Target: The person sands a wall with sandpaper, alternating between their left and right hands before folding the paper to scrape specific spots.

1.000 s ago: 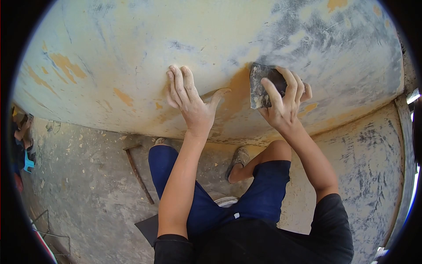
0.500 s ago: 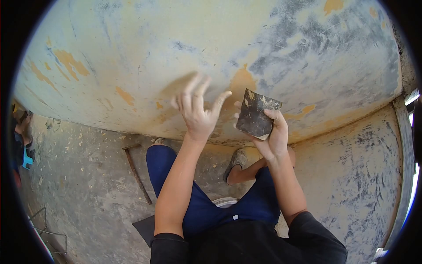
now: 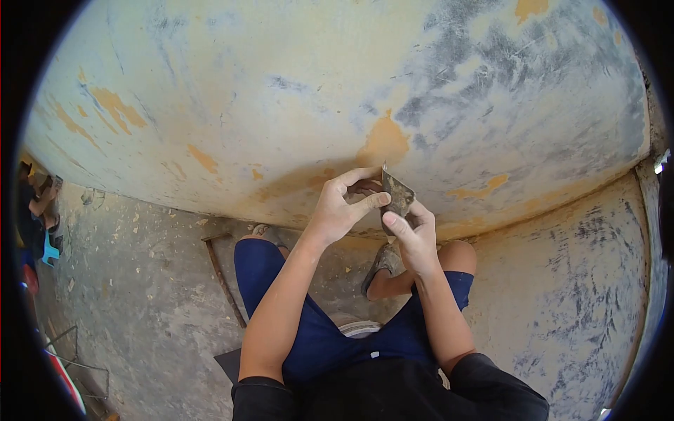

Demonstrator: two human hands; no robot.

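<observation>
Both hands hold a small dark sheet (image 3: 399,194), worn and blotched with pale marks, in front of a large curved surface (image 3: 281,91) with orange and grey patches. At the sheet's left edge, my left hand (image 3: 345,203) pinches it between thumb and fingers. My right hand (image 3: 414,235) grips the lower right part, its thumb on the near face and its fingers partly hidden behind. The sheet is tilted and looks narrow from here.
A hammer-like tool (image 3: 226,284) lies on the grey floor (image 3: 154,302) to the left. Another dark sheet (image 3: 229,363) is beside my left thigh. At the far left are a person (image 3: 41,203) and a blue stool (image 3: 49,250).
My left hand has come down and right from the open air and taken hold of the sheet. My right hand has shifted left and lower, and the sheet has turned from facing the camera.
</observation>
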